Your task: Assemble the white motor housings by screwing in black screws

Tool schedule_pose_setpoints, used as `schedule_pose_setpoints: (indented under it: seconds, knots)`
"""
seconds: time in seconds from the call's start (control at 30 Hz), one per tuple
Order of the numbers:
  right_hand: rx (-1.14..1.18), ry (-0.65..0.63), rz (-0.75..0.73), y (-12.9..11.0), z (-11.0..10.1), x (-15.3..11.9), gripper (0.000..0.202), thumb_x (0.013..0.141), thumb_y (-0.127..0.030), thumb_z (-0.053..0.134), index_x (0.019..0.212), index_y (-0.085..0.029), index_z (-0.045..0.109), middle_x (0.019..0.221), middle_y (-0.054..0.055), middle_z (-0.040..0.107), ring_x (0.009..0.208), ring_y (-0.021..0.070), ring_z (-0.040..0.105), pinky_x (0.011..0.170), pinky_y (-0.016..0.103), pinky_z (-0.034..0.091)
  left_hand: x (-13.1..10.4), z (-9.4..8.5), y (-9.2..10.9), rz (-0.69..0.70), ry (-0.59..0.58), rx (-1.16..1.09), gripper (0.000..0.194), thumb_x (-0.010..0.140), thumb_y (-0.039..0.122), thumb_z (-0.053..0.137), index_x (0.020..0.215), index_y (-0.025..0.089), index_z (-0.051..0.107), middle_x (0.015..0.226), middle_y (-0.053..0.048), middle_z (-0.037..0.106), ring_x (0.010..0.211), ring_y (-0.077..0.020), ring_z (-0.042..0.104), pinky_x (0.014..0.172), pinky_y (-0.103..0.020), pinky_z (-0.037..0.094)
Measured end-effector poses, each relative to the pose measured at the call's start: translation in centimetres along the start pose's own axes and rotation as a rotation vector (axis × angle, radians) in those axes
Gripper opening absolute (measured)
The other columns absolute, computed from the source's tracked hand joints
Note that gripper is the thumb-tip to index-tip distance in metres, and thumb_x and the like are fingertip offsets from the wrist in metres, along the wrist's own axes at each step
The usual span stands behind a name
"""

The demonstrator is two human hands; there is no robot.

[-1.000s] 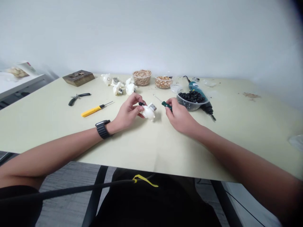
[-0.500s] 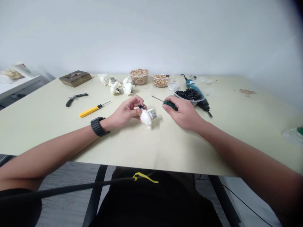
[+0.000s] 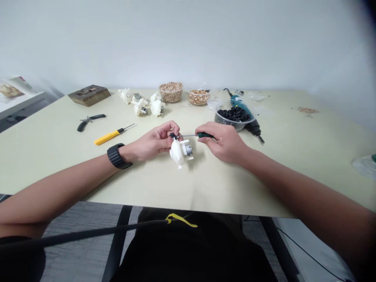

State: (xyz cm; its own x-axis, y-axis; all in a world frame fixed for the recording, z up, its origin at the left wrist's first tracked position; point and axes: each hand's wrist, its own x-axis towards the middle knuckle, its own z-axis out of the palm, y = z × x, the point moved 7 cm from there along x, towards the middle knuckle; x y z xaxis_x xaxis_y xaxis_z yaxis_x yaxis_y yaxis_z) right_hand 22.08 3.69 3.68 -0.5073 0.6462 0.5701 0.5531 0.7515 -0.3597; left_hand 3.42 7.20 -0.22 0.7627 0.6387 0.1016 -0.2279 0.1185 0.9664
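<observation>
A white plastic part (image 3: 178,152) with a silver motor (image 3: 187,149) on its right side is gripped at its top by my left hand (image 3: 161,140). A small black piece (image 3: 173,135) sits at the top of that part, by my fingertips. My right hand (image 3: 225,141) is closed around the dark green handle of a screwdriver (image 3: 205,135). The thin metal shaft points left, and its tip meets the top of the part, close to my left fingers; the exact contact is too small to tell.
Behind are several white parts (image 3: 141,106), tubs of beige pieces (image 3: 171,93) and orange-brown pieces (image 3: 198,97), and a bowl of black pieces (image 3: 235,114) by a teal power tool (image 3: 241,104). Left lie pliers (image 3: 91,119), a yellow-handled tool (image 3: 108,137) and a brown block (image 3: 89,95).
The screwdriver has moved left and levelled out, bringing its tip to the top of the white part. In my left hand the part has turned, showing more of the motor.
</observation>
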Motion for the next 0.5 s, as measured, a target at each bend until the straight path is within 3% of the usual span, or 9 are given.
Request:
schedule_pose_setpoints:
  seconds: [0.5]
  knots:
    - [-0.067, -0.065, -0.046, -0.94, 0.12, -0.31, 0.022, 0.1, -0.024, 0.056, 0.11, -0.017, 0.074, 0.104, 0.009, 0.078, 0.088, 0.0225, 0.069, 0.077, 0.033, 0.046, -0.35, 0.61, 0.07, -0.031, -0.072, -0.019, 0.034, 0.086, 0.034, 0.086, 0.103, 0.018, 0.062, 0.095, -0.002, 0.073, 0.077, -0.0103, 0.068, 0.069, -0.019, 0.054]
